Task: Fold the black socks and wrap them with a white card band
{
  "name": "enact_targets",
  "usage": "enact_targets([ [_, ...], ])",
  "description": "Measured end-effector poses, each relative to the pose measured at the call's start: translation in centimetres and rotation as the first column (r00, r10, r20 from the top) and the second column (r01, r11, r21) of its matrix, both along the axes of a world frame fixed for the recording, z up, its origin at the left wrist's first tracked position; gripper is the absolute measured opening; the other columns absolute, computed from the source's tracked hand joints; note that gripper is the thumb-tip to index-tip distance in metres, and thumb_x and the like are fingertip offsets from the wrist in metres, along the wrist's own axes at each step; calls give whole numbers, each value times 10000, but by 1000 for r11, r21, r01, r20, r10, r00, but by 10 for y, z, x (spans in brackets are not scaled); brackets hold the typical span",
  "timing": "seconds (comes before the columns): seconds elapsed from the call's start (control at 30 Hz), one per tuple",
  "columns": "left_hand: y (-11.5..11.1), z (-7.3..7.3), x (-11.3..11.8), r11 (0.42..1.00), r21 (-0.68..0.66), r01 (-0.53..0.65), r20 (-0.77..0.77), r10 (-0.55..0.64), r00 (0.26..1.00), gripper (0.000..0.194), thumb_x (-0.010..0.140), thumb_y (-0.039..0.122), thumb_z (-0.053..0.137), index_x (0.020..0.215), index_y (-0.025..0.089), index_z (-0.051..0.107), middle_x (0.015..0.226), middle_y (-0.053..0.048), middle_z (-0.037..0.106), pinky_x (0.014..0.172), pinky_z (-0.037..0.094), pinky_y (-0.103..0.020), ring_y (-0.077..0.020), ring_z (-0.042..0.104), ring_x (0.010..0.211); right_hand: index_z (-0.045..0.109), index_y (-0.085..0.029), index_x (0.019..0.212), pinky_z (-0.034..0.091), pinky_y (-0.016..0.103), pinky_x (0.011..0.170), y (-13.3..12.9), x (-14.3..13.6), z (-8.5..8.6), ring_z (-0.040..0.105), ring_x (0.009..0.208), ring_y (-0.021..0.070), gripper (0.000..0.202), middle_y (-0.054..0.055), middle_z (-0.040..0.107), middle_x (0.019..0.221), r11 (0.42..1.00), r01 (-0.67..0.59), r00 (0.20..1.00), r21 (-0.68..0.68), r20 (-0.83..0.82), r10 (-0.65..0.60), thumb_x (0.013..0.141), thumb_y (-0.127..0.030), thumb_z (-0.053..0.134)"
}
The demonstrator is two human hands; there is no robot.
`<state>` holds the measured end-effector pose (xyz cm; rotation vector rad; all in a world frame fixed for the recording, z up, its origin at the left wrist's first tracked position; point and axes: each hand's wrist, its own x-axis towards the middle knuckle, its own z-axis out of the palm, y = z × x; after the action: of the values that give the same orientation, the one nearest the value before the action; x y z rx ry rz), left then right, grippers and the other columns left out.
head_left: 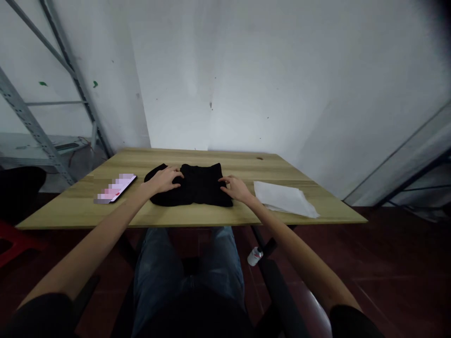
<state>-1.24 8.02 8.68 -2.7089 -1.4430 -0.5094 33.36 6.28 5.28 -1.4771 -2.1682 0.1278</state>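
Note:
A black cloth item [202, 185] lies flat on the wooden table [211, 218], near its front edge. My left hand [165, 180] rests on the left part of the cloth, palm down with its fingers apart. At the cloth's right edge is my right hand [234, 188], fingers spread and their tips touching the fabric. Neither hand shows a grip on the cloth. The part of the cloth under my left palm is hidden.
A phone [123, 185] with a lit, partly blurred screen lies on the left. White sheets [285, 197] lie on the right. Beyond the table stands a white wall, with a metal rack [35, 124] at left. A white bottle [254, 256] is below the table.

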Motion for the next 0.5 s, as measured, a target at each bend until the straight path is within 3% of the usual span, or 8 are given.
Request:
enact_targets([
  [0.1,18,-7,-1,1000,-30,10,-6,-10,1000,134,845,346,708,932,282,786,1195,-89,696,989,523,-413,-317,657,1169,827,-261,1071,556,362,969,6,-1,-7,732,1000,244,176,60,783,1116,1000,30,999,10,41,-30,948,-217,709],
  [0.23,24,-3,-6,999,-19,36,115,-34,993,157,883,367,654,892,273,780,1152,-81,702,1008,516,-418,-291,664,1112,823,-255,1027,578,343,896,3,5,-6,723,972,233,156,65,755,1052,994,53,991,92,-130,-40,983,-279,675],
  [0.37,36,16,-6,997,-7,80,287,-75,955,258,965,440,573,986,247,742,1171,-79,731,1016,522,-413,-279,664,1139,791,-229,1085,623,341,841,13,9,11,726,993,230,249,96,736,1149,977,113,911,180,-411,-30,1017,-372,598],
  [0.5,68,25,3,996,-29,83,416,-63,907,275,1028,426,497,1088,236,686,1081,-67,760,897,546,-362,-239,699,988,750,-220,1128,630,345,843,47,1,30,743,980,230,280,100,769,1127,967,151,862,204,-506,-28,1043,-369,528],
])
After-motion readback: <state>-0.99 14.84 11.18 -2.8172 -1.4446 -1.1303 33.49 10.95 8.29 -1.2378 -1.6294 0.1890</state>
